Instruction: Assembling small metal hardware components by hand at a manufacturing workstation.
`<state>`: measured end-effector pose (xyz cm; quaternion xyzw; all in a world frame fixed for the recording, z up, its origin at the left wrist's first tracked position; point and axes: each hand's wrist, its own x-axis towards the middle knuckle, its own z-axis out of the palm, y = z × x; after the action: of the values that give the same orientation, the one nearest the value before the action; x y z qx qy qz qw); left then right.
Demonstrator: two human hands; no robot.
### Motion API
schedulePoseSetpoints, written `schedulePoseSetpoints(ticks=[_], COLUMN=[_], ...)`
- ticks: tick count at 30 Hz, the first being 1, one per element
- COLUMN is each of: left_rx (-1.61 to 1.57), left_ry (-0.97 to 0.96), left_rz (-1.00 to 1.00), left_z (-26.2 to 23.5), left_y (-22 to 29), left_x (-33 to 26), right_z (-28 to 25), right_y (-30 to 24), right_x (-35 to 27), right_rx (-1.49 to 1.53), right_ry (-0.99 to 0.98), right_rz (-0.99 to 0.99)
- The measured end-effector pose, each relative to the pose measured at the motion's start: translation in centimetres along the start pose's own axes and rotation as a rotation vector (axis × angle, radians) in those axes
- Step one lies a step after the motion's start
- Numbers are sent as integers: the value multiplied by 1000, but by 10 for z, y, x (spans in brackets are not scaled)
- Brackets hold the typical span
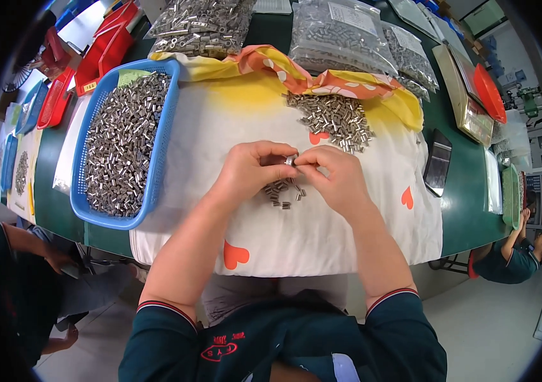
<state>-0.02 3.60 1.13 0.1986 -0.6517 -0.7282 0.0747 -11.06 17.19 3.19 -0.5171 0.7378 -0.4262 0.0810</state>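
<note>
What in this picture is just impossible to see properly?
All in the head view:
- The small metal part pinched between left hand and right hand: fingers cover most of it.
- The little pile of parts under the hands: partly hidden by them.
- Single pieces in the blue basket: too small to tell apart.
- The clear bags at the top: cut off by the edge.

Small sleeves (282,191) of bright shiny metal, basket (159,137) of blue perforated plastic, matt white printed cloth (322,235), glossy clear plastic bags (341,32), smooth green tabletop (458,210).
</note>
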Motion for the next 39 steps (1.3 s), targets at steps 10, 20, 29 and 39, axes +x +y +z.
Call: schedulePoseSetpoints(ticks=[10,20,29,39], left_rx=[3,-68,-334,-357], left_ry=[-93,-47,-26,4], left_rz=[-31,5,-2,51], left_z=[-4,-5,-11,-11], left_y=[-7,-8,-6,-8], left_x=[1,3,6,5], right_z=[-14,12,18,11], right_y=[10,26,15,1], right_x=[12,42,34,13], right_rx=[85,-519,-540,453], right_ry=[92,-43,50,16], right_rz=[411,273,166,307])
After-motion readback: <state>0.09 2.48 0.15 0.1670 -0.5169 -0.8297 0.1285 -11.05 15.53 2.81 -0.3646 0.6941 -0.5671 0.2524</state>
